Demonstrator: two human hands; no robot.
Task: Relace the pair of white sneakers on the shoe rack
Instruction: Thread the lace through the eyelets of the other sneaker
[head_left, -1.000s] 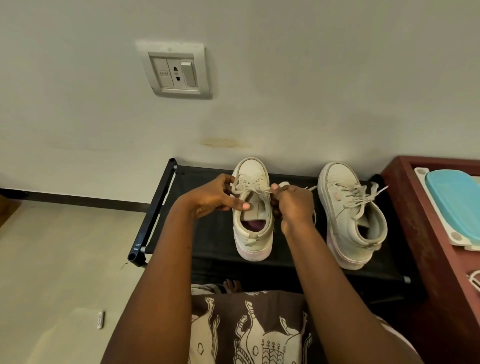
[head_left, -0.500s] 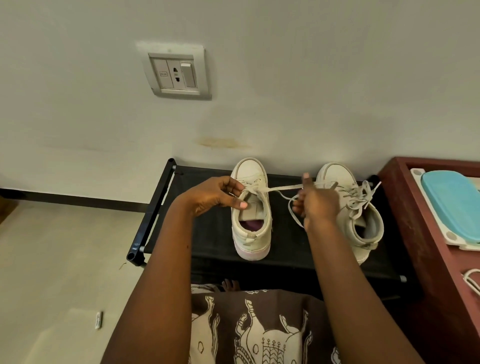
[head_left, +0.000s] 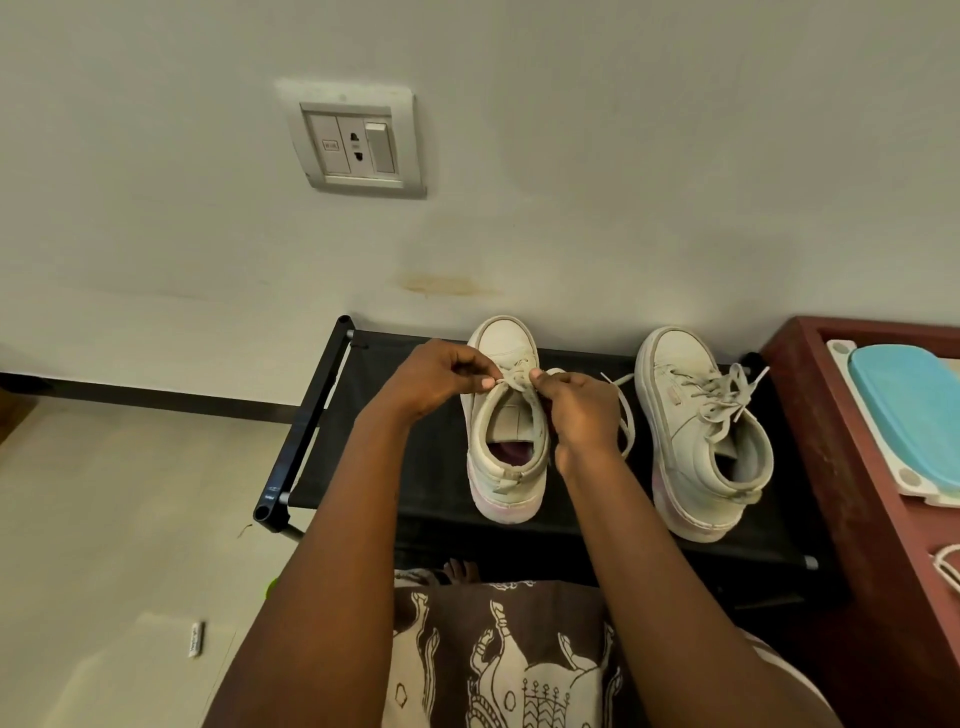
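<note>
L hand (head_left: 439, 375) & R hand (head_left: 583, 415) each pinch the white lace (head_left: 511, 382) over the white leather sneaker (head_left: 511, 488) mid black fabric shoe rack (head_left: 436, 493), prob. to pull it snug; its mate (head_left: 696, 431) sits at rack's right end.

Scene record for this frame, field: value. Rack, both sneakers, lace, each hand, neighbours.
surface: black shoe rack against the wall
worked sneaker: upright, toe to wall
other sneaker: upright beside it, laces threaded, ends loose
left hand: pinches lace above the tongue
right hand: pinches the same lace; a loose end trails beside it
neighbour: red-brown cabinet holding a blue-lidded container
</note>
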